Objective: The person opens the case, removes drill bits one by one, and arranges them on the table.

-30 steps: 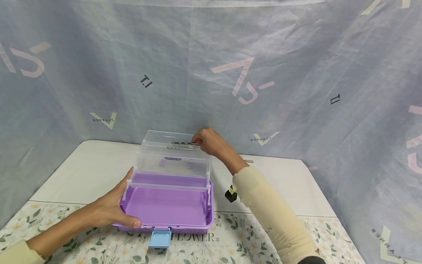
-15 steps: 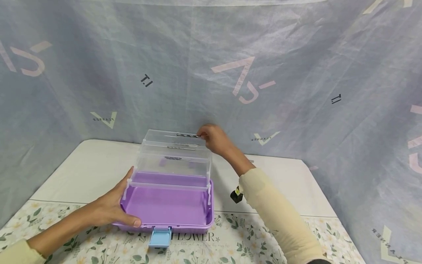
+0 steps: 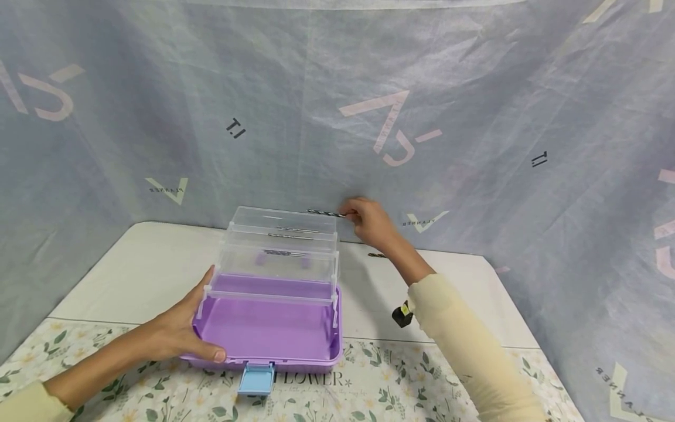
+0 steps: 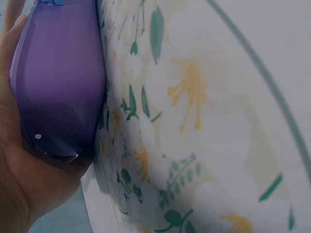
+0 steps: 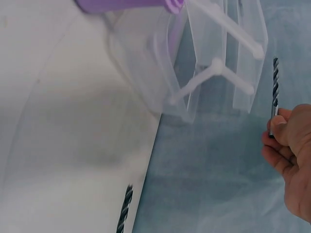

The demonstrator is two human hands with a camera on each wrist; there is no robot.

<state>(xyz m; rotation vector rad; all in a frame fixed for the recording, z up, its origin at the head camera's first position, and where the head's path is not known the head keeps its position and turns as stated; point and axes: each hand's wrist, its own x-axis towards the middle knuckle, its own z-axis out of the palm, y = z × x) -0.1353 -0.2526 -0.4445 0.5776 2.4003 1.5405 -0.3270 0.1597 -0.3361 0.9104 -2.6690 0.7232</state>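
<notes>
My left hand (image 3: pixel 171 334) holds the left side of a purple toolbox (image 3: pixel 279 331), its thumb over the front rim. In the left wrist view that hand wraps round the end of the purple base (image 4: pixel 63 73). Clear stacked trays (image 3: pixel 250 264) stand raised above the base, with thin drill bits (image 3: pixel 290 236) lying in them. Beyond their top right corner, my right hand (image 3: pixel 371 225) pinches a dark twist drill bit (image 3: pixel 324 213) by its shank, fluted end pointing left. The right wrist view shows this bit (image 5: pixel 275 85) apart from the trays (image 5: pixel 243 53).
Another drill bit (image 3: pixel 376 255) lies on the white tabletop (image 3: pixel 448 293), partly hidden by my right forearm. A blue latch (image 3: pixel 256 380) hangs at the toolbox front, over the flowered cloth (image 3: pixel 358 392). A grey-blue curtain (image 3: pixel 290 129) rises right behind the table.
My right hand has moved up and right with the drill bit, from over the trays to past their right edge. More of the bit on the table shows. The left hand stays put.
</notes>
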